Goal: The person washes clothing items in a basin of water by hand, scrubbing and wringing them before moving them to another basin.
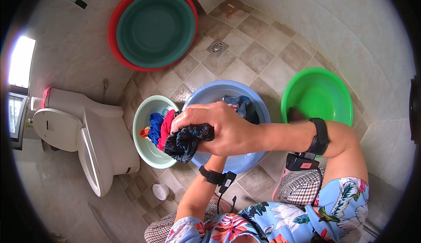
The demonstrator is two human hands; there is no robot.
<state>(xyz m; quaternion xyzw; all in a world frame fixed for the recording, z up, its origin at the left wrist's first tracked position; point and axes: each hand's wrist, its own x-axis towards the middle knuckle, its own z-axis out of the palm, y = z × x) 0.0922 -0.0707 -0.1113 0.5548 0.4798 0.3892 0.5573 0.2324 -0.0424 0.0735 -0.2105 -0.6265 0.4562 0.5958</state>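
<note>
My right hand (220,127) is closed around a bunched, dark blue patterned cloth (189,142), above the gap between two basins. My left hand is mostly hidden behind it; what look like its fingertips (232,106) show beside the dark, wet end of cloth (245,108) over the light blue basin (227,168). Whether both dark parts are one piece is hidden. In the small pale green basin (144,154) at the left lie blue cloth (155,127), red cloth (166,127) and something orange (143,132).
A bright green basin (322,91) stands at the right, with a blurred dark shape over its near edge. A teal basin (156,29) sits inside a red one (113,25) by the wall. A toilet (108,137), small white cup (160,192) and floor drain (217,47) are around.
</note>
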